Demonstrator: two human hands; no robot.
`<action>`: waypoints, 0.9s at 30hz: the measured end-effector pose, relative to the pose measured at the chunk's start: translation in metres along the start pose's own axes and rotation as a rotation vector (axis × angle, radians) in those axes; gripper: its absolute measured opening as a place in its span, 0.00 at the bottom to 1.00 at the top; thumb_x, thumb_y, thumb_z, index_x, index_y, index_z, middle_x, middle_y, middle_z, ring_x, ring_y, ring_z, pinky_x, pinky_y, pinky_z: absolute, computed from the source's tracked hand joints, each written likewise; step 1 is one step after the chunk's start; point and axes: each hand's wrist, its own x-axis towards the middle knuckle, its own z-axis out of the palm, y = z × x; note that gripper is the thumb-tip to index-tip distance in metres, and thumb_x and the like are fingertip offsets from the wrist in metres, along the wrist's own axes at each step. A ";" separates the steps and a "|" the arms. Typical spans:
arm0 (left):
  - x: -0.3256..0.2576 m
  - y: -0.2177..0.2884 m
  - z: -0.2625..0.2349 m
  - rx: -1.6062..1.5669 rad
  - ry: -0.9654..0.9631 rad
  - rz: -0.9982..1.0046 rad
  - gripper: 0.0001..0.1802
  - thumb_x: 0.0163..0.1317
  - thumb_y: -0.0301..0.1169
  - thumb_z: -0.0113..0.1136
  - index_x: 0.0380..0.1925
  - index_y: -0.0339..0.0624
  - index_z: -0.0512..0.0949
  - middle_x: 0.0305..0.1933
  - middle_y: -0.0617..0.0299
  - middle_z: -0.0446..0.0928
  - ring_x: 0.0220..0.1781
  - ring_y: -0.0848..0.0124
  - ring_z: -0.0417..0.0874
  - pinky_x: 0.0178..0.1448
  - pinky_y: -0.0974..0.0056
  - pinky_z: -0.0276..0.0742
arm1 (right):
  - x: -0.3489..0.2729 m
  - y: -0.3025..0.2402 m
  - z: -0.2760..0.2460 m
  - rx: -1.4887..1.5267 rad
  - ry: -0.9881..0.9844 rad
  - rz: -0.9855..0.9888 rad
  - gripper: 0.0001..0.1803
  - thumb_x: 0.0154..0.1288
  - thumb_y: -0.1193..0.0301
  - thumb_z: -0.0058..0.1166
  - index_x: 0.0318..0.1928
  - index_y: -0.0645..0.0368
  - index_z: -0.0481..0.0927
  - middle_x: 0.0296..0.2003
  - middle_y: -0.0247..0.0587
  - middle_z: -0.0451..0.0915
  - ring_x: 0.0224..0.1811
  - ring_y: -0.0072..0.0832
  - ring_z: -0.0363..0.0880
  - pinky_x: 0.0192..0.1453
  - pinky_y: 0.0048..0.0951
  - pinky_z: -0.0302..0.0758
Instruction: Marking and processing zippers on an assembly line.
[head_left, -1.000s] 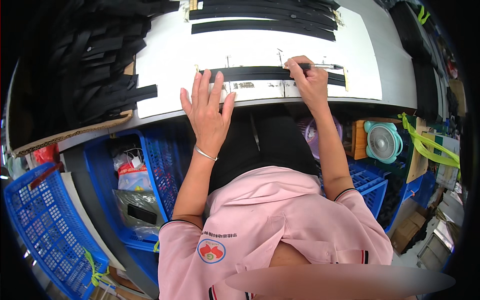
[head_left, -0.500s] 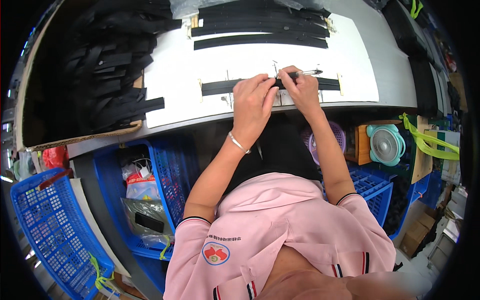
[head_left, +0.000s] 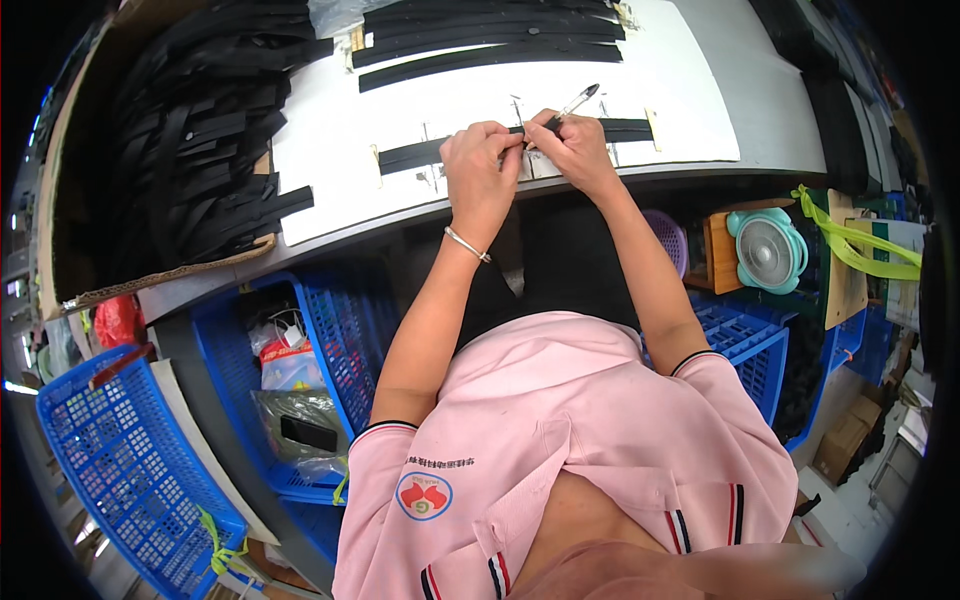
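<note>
Two bare hands met over one strip: the left hand (head_left: 482,170) pinched its thumb and fingertips together on the black strip (head_left: 411,155) near its middle, and the right hand (head_left: 575,152) was closed around one pen (head_left: 577,100), clear-barrelled and slanting up to the right. The flat, narrow strip lay across the near part of one smooth white board (head_left: 690,110). At the far side lay several more strips (head_left: 490,50), overlapping too much to count. To the left, one cardboard box (head_left: 160,282) held a tangled black heap. Nearer stood two blue plastic baskets (head_left: 140,430), latticed with holes.
</note>
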 end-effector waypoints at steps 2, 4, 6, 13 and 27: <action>0.000 0.000 -0.001 -0.003 -0.011 -0.005 0.05 0.57 0.27 0.73 0.34 0.43 0.88 0.40 0.65 0.84 0.44 0.65 0.83 0.57 0.59 0.68 | -0.001 0.001 0.002 0.008 0.010 0.005 0.13 0.68 0.65 0.61 0.29 0.61 0.86 0.18 0.41 0.80 0.18 0.29 0.79 0.24 0.30 0.70; 0.001 0.001 -0.002 -0.008 -0.023 -0.009 0.05 0.57 0.27 0.73 0.34 0.43 0.88 0.40 0.65 0.84 0.44 0.65 0.83 0.57 0.59 0.68 | -0.002 -0.001 0.002 0.014 0.023 0.011 0.13 0.67 0.65 0.62 0.29 0.60 0.86 0.17 0.42 0.79 0.17 0.29 0.78 0.24 0.30 0.70; 0.001 0.002 -0.003 0.000 -0.045 -0.017 0.05 0.57 0.27 0.73 0.34 0.43 0.88 0.39 0.65 0.84 0.44 0.65 0.83 0.57 0.60 0.68 | -0.003 -0.004 0.000 -0.038 0.034 0.011 0.14 0.67 0.64 0.62 0.28 0.60 0.86 0.16 0.43 0.78 0.16 0.32 0.77 0.22 0.31 0.69; 0.000 0.007 -0.005 -0.019 -0.061 -0.049 0.03 0.58 0.26 0.71 0.33 0.43 0.87 0.40 0.63 0.83 0.45 0.62 0.81 0.56 0.57 0.68 | -0.007 -0.013 -0.017 0.111 -0.007 0.052 0.11 0.67 0.69 0.62 0.31 0.63 0.85 0.22 0.42 0.83 0.22 0.29 0.80 0.28 0.29 0.72; 0.008 0.034 0.017 0.001 -0.044 -0.006 0.07 0.59 0.26 0.71 0.38 0.43 0.88 0.43 0.63 0.84 0.47 0.63 0.81 0.56 0.57 0.71 | -0.007 0.031 -0.091 0.167 0.152 0.269 0.11 0.73 0.72 0.57 0.34 0.67 0.85 0.27 0.35 0.86 0.28 0.16 0.79 0.34 0.21 0.74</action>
